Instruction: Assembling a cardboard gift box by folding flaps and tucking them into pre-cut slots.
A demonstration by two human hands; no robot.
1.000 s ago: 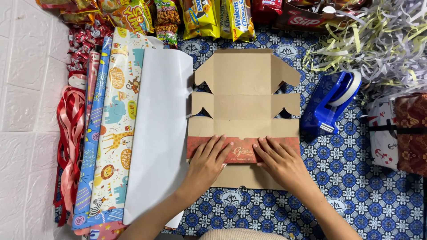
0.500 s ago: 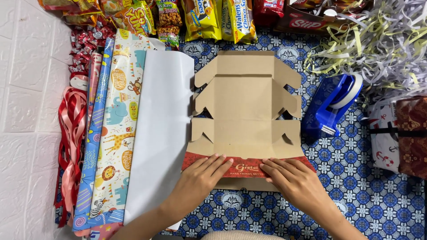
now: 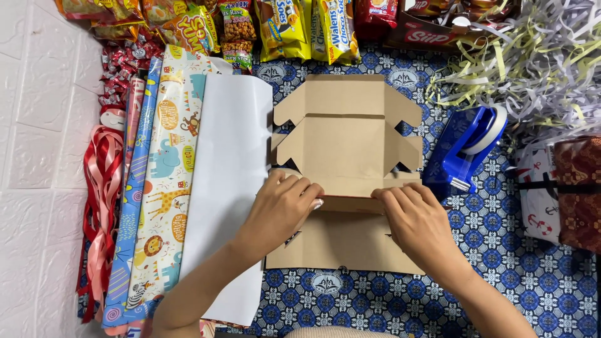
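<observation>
Box: flat brown cardboard, centre of blue patterned cloth, near panel folded up.
Left hand: fingers curled, gripping fold's left end.
Right hand: pinching fold's right end.
Tape dispenser: blue, just right of box.
Wrapping paper: left.

A gift-packing spot at home: wrapping paper rolls, ribbons, snack packets, shredded paper, tape dispenser.
</observation>
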